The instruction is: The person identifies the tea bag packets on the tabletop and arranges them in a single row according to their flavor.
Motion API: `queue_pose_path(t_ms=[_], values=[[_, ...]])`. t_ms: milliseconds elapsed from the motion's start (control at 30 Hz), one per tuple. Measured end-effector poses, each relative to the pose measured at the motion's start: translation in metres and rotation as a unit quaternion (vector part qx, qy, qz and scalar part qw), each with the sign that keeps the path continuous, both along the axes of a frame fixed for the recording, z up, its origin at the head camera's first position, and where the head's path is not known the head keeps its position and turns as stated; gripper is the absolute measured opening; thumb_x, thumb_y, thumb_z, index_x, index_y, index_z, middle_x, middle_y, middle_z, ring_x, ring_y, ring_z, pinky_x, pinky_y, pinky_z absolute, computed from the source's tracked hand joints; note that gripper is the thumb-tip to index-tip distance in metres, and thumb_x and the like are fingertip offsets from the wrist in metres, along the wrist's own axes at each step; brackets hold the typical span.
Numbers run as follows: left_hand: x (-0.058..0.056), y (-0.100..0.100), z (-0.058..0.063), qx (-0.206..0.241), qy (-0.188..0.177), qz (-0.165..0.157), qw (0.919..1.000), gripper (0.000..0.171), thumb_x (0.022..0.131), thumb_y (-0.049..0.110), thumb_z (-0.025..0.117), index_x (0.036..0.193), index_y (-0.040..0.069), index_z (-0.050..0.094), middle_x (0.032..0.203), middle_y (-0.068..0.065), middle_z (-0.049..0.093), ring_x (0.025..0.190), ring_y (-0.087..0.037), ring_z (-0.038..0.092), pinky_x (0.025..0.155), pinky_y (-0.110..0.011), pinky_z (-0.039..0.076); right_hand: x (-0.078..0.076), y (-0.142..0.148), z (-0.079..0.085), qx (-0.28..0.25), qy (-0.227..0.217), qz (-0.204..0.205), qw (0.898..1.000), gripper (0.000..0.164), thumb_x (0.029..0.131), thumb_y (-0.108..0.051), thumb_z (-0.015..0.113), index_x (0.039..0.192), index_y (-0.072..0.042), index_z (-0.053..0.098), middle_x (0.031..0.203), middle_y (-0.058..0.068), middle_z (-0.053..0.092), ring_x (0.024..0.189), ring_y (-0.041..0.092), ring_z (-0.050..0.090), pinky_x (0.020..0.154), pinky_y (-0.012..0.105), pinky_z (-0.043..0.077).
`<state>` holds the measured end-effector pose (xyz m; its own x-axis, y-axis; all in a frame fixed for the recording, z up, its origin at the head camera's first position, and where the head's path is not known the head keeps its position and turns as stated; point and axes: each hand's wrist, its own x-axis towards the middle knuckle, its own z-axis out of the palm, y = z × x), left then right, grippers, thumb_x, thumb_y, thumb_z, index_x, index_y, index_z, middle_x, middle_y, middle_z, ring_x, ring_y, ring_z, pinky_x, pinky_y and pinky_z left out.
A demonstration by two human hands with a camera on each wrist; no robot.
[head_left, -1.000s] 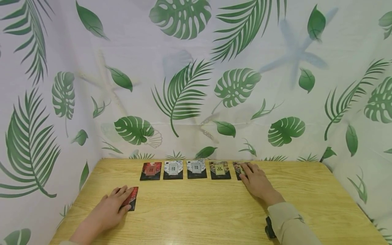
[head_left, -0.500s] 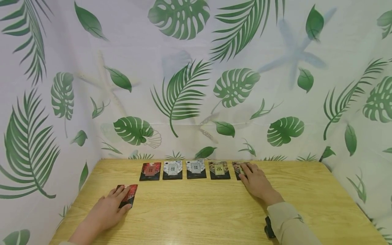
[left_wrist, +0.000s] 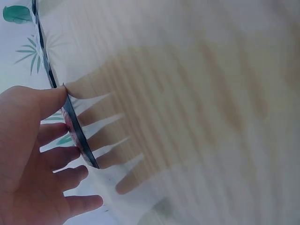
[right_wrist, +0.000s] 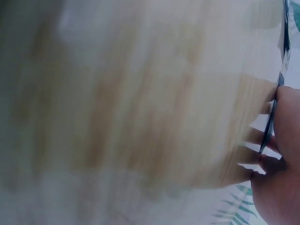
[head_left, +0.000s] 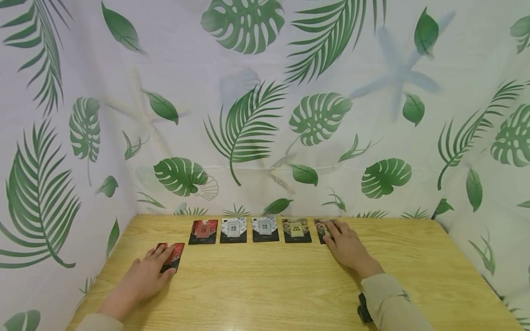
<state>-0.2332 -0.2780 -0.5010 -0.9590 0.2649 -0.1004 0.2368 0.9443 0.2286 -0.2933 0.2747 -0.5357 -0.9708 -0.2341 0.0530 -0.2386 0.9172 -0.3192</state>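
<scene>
In the head view my left hand (head_left: 146,273) rests with extended fingers on a small flat red-and-black printed packet (head_left: 177,252), which lies on the table at the left. The left wrist view shows the thumb at one corner of this thin packet (left_wrist: 78,133), with several fingers along its face. At the right end of a row, my right hand (head_left: 348,243) lies over a dark packet with a patterned top (head_left: 319,230), covering most of it. From the right wrist, that packet (right_wrist: 268,129) appears edge-on beside the thumb and fingers.
Along the back edge of the wooden table (head_left: 256,285) lie a red packet (head_left: 203,231), two white-and-black packets, one white packet (head_left: 233,230) nearer the left, and a yellow-labelled packet (head_left: 296,230). A leaf-printed cloth (head_left: 265,115) surrounds the table. A small black object (head_left: 364,309) is by the right sleeve.
My left hand has slid forward across the table, and the red packet under its fingers has moved toward the back row. The right hand has stayed in place.
</scene>
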Motion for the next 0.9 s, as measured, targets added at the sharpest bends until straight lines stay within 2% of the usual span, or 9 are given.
queue_pose_path(t_ms=[333,900], values=[[-0.016,-0.004,-0.003,0.006,0.017,-0.003,0.9998,0.065,0.105,0.034,0.063,0.157,0.000,0.045,0.156,-0.038,0.043,0.139,-0.062,0.047,0.099,-0.080,0.045,0.000,0.001,-0.001,0.002,0.004,-0.001,1.000,0.059,0.114,-0.031,0.045,0.161,0.003,0.036,0.160,0.040,0.034,0.151,0.060,0.029,0.122,0.073,0.025],[-0.040,-0.002,-0.003,0.018,0.012,0.016,0.9996,0.066,0.103,0.029,0.063,0.157,-0.003,0.042,0.156,-0.041,0.040,0.141,-0.063,0.043,0.104,-0.078,0.043,0.000,0.001,-0.002,-0.001,0.007,0.001,1.000,0.058,0.114,-0.030,0.046,0.161,0.003,0.036,0.160,0.039,0.035,0.151,0.060,0.028,0.122,0.073,0.024]])
